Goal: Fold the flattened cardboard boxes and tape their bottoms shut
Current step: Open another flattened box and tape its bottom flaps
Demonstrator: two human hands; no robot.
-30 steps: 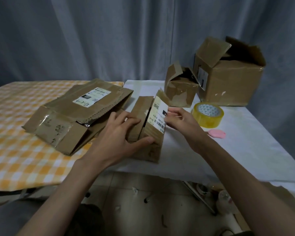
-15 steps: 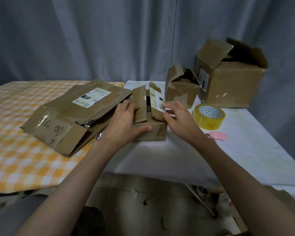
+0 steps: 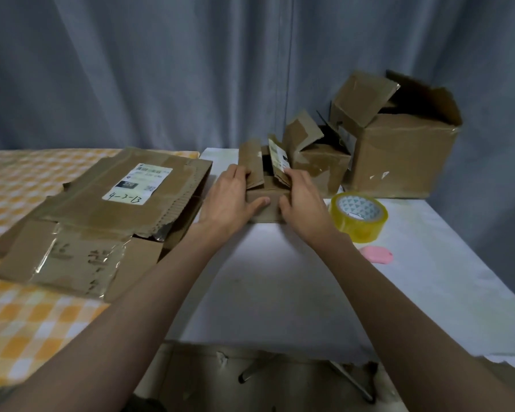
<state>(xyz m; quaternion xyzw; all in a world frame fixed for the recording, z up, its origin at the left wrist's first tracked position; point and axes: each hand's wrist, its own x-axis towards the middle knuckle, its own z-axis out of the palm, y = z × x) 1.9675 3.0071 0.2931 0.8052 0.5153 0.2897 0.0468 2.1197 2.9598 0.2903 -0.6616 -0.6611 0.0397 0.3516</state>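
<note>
Change: box (image 3: pixel 265 200), half flat a second ago, now stands squared on the desk (image 3: pixel 280 278), flaps up.
Left hand (image 3: pixel 229 200): grips box's left side.
Right hand (image 3: pixel 302 200): grips right side.
Next: probably fold flaps, then tape (image 3: pixel 359 217).

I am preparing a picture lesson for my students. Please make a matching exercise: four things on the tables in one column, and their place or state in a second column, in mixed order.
Things:
1. small box
2. tape roll
3. pink object
4. flattened boxes

Place or state:
A. stacked on the checked cloth
B. lies at the near side of the tape roll
C. held between both hands, flaps up
D. stands to the right of the right hand

Pairs: 1-C, 2-D, 3-B, 4-A
</note>
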